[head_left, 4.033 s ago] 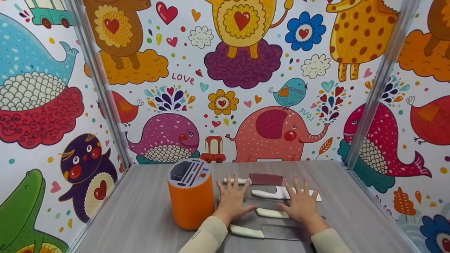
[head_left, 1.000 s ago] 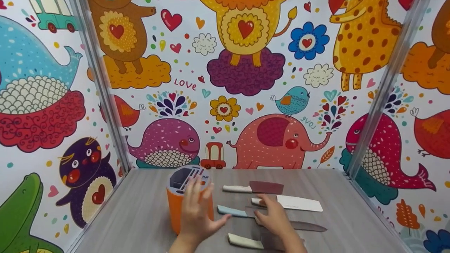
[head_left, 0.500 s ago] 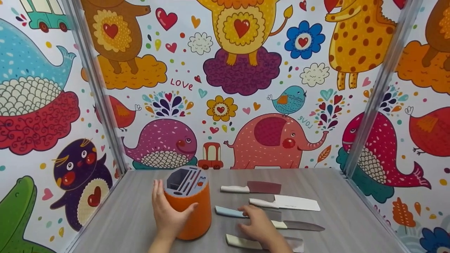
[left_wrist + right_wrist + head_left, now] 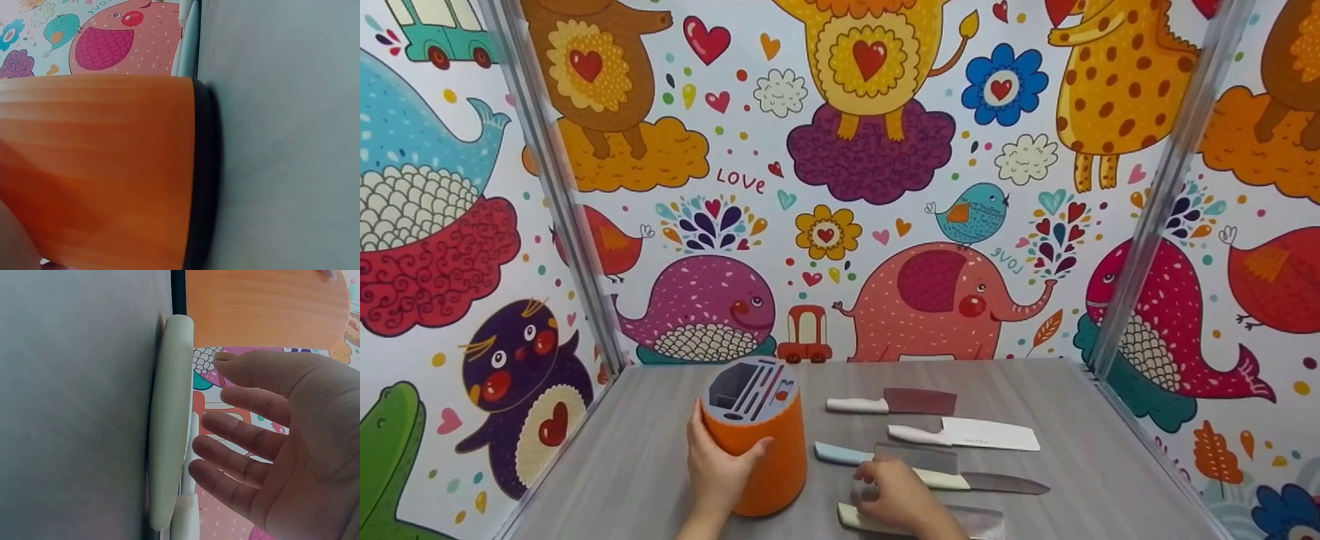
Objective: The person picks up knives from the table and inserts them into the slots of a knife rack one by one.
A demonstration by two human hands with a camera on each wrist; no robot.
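While left grip (image 4: 720,466) holds orange holder (image 4: 776,472), knife (image 4: 171,422) beneath right grip (image 4: 292,444), apart

Left hand (image 4: 716,469) grips an orange holder (image 4: 777,474); right hand (image 4: 897,491) hovers over knives (image 4: 979,517).

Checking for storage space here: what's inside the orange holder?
In the orange holder, a large dark compartment and narrow slots open through the gray top; nothing pokes out. Their bottoms are hidden, so contents there are unclear.

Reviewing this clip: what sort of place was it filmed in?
Likely a small partitioned booth rather than a real kitchen, despite the kitchen knives and knife block. Cartoon-animal wall panels meet at metal corner posts around a wood-grain tabletop.
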